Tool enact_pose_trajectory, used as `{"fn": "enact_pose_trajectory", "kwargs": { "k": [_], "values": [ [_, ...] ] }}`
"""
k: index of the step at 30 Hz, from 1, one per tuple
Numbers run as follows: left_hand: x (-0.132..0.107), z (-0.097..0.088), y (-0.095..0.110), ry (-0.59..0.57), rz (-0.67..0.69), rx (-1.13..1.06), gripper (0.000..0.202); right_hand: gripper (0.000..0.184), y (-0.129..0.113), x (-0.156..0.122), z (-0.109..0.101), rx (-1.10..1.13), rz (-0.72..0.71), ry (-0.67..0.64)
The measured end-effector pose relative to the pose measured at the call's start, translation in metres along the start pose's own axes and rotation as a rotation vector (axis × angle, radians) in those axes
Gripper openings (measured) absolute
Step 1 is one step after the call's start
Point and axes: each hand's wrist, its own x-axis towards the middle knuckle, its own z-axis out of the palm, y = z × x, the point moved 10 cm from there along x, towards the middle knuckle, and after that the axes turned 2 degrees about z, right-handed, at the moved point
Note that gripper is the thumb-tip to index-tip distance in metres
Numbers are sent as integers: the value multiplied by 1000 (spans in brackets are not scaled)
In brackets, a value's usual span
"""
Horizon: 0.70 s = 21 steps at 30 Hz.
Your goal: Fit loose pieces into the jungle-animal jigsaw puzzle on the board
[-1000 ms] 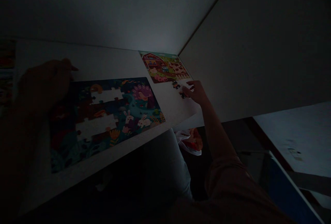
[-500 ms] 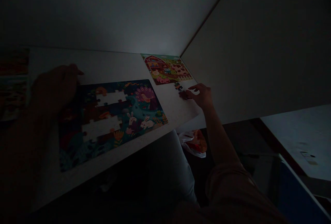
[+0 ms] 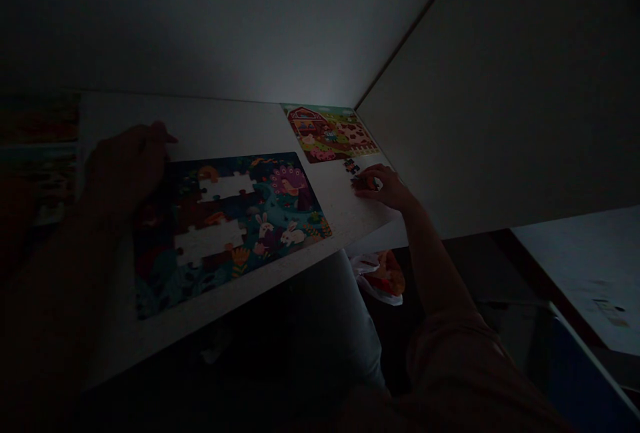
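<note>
Loose jigsaw pieces (image 3: 366, 183) lie in a small dark clump on a white tabletop (image 3: 320, 210), under the right hand (image 3: 387, 188), whose fingertips (image 3: 361, 194) rest on or just beside them. The fingers curl loosely downward; whether they are gripping a piece cannot be told in the dim light. A second small clump of pieces (image 3: 351, 166) sits just beyond, toward the far edge of the table. Together the clumps form a short line that slants away from the hand, and the right hand is far nearer to them than the left.

At the left, the left hand (image 3: 127, 166) hovers in shadow over the top edge of a partly assembled peacock-and-rabbits jigsaw puzzle (image 3: 270, 203), two pale gaps open in its picture. Its fingers look bent, but whether they hold anything cannot be told. A smaller farmyard puzzle (image 3: 330, 133) lies at the far edge of the table. Below the table edge, a plastic bag (image 3: 379, 278) sits on the floor beside the person's light-coloured trouser leg (image 3: 335, 326).
</note>
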Motion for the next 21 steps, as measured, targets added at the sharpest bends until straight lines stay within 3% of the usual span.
{"fn": "enact_pose_trajectory", "kwargs": {
  "k": [4, 7, 9, 12, 16, 19, 21],
  "values": [
    [-6, -6, 6, 43, -71, 40, 64, 58, -4, 5, 0, 67, 8, 33],
    [-5, -6, 8, 55, -64, 57, 64, 64, -37, 12, -5, 152, -73, 69],
    [-4, -5, 7, 55, -46, 48, 66, 65, -78, 20, -9, 174, -192, 95],
    [-5, -6, 5, 75, -37, 36, 64, 67, -159, 36, -8, 176, -417, 100],
    [-9, -8, 7, 99, -15, 21, 65, 72, -259, 67, 15, 221, -621, -9],
    [-9, -7, 8, 119, 22, 9, 62, 69, -306, 85, 39, 256, -693, -100],
    [-8, -5, 6, 122, 34, -4, 60, 66, -323, 89, 52, 300, -732, -134]
  ]
}}
